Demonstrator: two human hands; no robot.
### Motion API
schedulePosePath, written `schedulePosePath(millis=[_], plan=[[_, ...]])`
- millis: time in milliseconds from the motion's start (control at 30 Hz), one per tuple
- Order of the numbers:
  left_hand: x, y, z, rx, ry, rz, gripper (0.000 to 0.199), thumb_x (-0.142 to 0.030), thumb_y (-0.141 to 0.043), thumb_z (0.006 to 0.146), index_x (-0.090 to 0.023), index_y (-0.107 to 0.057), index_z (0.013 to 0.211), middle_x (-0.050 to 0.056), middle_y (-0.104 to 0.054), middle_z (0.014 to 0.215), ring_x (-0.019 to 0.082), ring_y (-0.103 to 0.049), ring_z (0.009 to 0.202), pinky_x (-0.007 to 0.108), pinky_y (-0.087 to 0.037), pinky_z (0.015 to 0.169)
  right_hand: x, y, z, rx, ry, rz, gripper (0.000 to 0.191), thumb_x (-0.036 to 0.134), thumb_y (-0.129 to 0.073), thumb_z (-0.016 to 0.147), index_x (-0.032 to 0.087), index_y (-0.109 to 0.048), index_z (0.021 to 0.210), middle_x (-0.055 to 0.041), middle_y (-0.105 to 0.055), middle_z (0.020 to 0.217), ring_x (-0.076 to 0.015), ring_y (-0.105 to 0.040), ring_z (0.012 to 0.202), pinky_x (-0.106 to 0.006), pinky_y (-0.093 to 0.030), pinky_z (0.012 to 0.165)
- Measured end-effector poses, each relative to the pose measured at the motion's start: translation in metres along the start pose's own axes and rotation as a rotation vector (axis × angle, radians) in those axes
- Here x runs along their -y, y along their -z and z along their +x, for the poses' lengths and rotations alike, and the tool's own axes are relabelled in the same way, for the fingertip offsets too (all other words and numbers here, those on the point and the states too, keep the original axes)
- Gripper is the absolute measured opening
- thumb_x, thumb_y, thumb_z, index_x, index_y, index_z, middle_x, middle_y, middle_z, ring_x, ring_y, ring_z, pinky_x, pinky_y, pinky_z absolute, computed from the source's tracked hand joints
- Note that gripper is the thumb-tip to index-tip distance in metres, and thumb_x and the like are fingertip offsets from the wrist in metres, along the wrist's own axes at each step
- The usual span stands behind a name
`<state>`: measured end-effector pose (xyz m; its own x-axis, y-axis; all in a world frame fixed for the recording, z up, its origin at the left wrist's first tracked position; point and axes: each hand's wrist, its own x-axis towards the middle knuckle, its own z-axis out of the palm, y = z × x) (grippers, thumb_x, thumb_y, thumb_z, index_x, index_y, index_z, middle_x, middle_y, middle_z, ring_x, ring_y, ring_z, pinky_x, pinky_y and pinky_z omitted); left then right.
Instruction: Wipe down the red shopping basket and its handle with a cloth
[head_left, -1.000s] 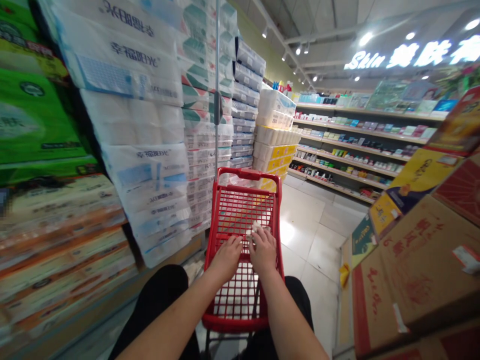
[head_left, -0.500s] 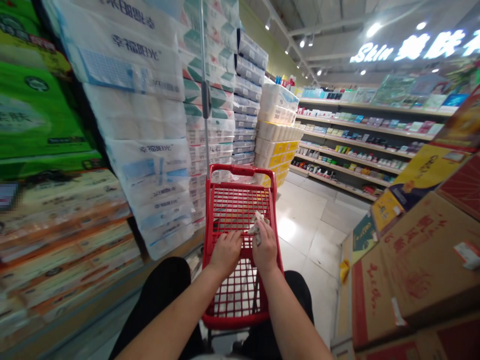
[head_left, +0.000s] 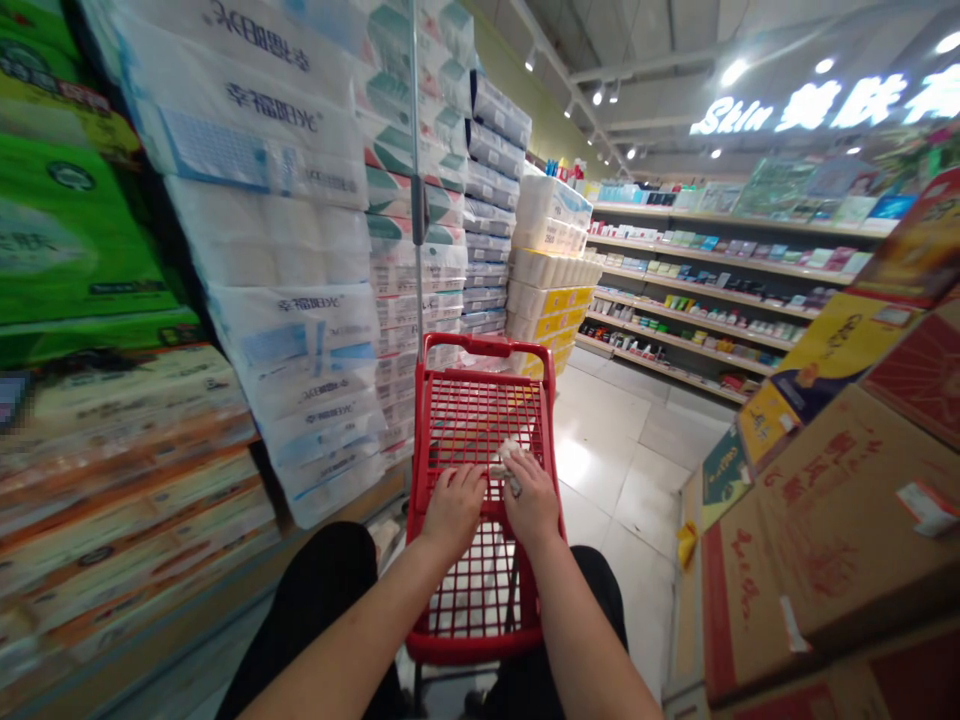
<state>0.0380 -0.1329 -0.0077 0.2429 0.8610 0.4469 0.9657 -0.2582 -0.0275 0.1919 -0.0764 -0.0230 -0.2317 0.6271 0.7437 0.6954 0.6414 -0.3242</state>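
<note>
In front of my knees stands a red mesh shopping cart [head_left: 423, 400]. My left hand [head_left: 455, 512] lies over its middle crossbar, fingers close together and bent over the bar. Beside it on the right, my right hand [head_left: 534, 500] is closed around a crumpled whitish tissue [head_left: 506, 452], which sticks out past the fingertips. This hand also rests against the cart near its right side. A short gap separates the two hands. The undersides of both hands, with the thumbs, are hidden.
Stacked packs of tissue rolls [head_left: 300, 340] rise close on the left, beside green packs [head_left: 82, 220]. A thin metal pole [head_left: 417, 130] stands at the cart's far left. Cardboard boxes [head_left: 832, 540] are piled on the right. Tiled floor [head_left: 622, 450] leads to shelves [head_left: 697, 265] of small goods.
The tissue and right fingertips have shifted slightly, with less of the tissue showing. My left hand stays on the crossbar. The whole view has turned a little.
</note>
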Motion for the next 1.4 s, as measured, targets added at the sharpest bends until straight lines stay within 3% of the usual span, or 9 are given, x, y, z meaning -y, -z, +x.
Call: schedulePosePath(millis=[67, 200, 367, 500, 667, 867, 1067, 1233, 1400], plan=[[0.000, -0.001, 0.000, -0.007, 0.004, -0.015, 0.042, -0.019, -0.056, 0.076, -0.018, -0.057, 0.118, 0.009, -0.055, 0.130, 0.025, -0.043, 0.124, 0.043, -0.031, 0.103, -0.002, -0.001, -0.001, -0.002, 0.062, 0.045, 0.038, 0.014, -0.049, 0.080, 0.025, -0.066, 0.113, -0.0038, -0.065, 0.118, -0.0195, -0.052, 0.121, -0.038, -0.043, 0.101], [0.000, -0.001, 0.000, 0.001, -0.002, -0.033, 0.042, -0.022, -0.057, 0.075, -0.018, -0.057, 0.117, 0.009, -0.055, 0.130, 0.026, -0.043, 0.124, 0.044, -0.030, 0.103, -0.001, -0.001, -0.001, -0.116, -0.054, 0.020, 0.035, 0.014, -0.048, 0.082, 0.020, -0.066, 0.112, -0.0082, -0.065, 0.117, -0.0209, -0.056, 0.116, -0.042, -0.044, 0.101], [-0.002, 0.001, 0.001, -0.006, 0.003, -0.031, 0.038, -0.018, -0.050, 0.080, -0.017, -0.057, 0.117, 0.008, -0.056, 0.128, 0.024, -0.046, 0.120, 0.043, -0.031, 0.102, 0.001, -0.001, -0.001, 0.009, 0.093, 0.066, 0.036, 0.012, -0.048, 0.083, 0.022, -0.065, 0.112, -0.0039, -0.066, 0.117, -0.0187, -0.051, 0.122, -0.038, -0.041, 0.105], [-0.002, 0.001, 0.001, 0.006, 0.009, -0.032, 0.039, -0.022, -0.056, 0.076, -0.016, -0.057, 0.115, 0.009, -0.055, 0.130, 0.026, -0.044, 0.121, 0.044, -0.031, 0.104, -0.001, -0.004, -0.002, -0.080, -0.063, -0.014, 0.036, 0.015, -0.048, 0.083, 0.017, -0.063, 0.117, -0.0091, -0.059, 0.127, -0.0224, -0.050, 0.121, -0.044, -0.040, 0.105], [-0.003, -0.003, 0.001, -0.002, 0.044, -0.006, 0.041, -0.020, -0.051, 0.079, -0.017, -0.055, 0.120, 0.011, -0.053, 0.134, 0.027, -0.040, 0.128, 0.053, -0.025, 0.108, -0.003, -0.007, -0.005, 0.055, 0.063, 0.057, 0.042, 0.011, -0.051, 0.077, 0.024, -0.065, 0.114, -0.0031, -0.061, 0.124, -0.0213, -0.047, 0.124, -0.040, -0.042, 0.104], [-0.002, -0.011, 0.003, 0.024, 0.056, 0.055, 0.056, -0.027, -0.058, 0.075, -0.019, -0.050, 0.130, 0.012, -0.037, 0.148, 0.031, -0.025, 0.139, 0.060, -0.019, 0.110, -0.001, -0.005, -0.004, -0.044, -0.078, -0.021, 0.040, 0.011, -0.049, 0.079, 0.022, -0.065, 0.113, -0.0059, -0.055, 0.132, -0.0227, -0.046, 0.124, -0.045, -0.038, 0.106], [0.005, -0.021, 0.008, 0.087, 0.072, 0.086, 0.054, -0.026, -0.041, 0.087, -0.018, -0.040, 0.140, 0.011, -0.036, 0.149, 0.032, -0.021, 0.141, 0.063, -0.015, 0.110, 0.008, -0.012, -0.006, 0.105, 0.193, 0.094, 0.036, 0.012, -0.049, 0.080, 0.021, -0.067, 0.110, -0.0041, -0.059, 0.127, -0.0211, -0.043, 0.128, -0.039, -0.038, 0.108], [0.004, -0.020, 0.016, 0.143, 0.059, 0.097, 0.064, -0.028, -0.052, 0.082, -0.022, -0.034, 0.144, 0.009, -0.030, 0.152, 0.033, -0.020, 0.141, 0.064, -0.015, 0.110, 0.006, -0.016, 0.003, 0.060, -0.046, 0.014, 0.040, 0.010, -0.048, 0.079, 0.022, -0.064, 0.113, -0.0078, -0.056, 0.131, -0.0217, -0.049, 0.121, -0.039, -0.042, 0.102], [-0.012, -0.032, 0.016, 0.110, 0.318, 0.127, 0.051, -0.022, -0.034, 0.091, -0.023, -0.039, 0.142, 0.008, -0.030, 0.153, 0.033, -0.023, 0.140, 0.064, -0.018, 0.108, 0.018, -0.014, -0.003, 0.078, -0.153, -0.013, 0.047, 0.011, -0.052, 0.075, 0.023, -0.060, 0.119, -0.0088, -0.051, 0.135, -0.0241, -0.050, 0.119, -0.041, -0.041, 0.099]])
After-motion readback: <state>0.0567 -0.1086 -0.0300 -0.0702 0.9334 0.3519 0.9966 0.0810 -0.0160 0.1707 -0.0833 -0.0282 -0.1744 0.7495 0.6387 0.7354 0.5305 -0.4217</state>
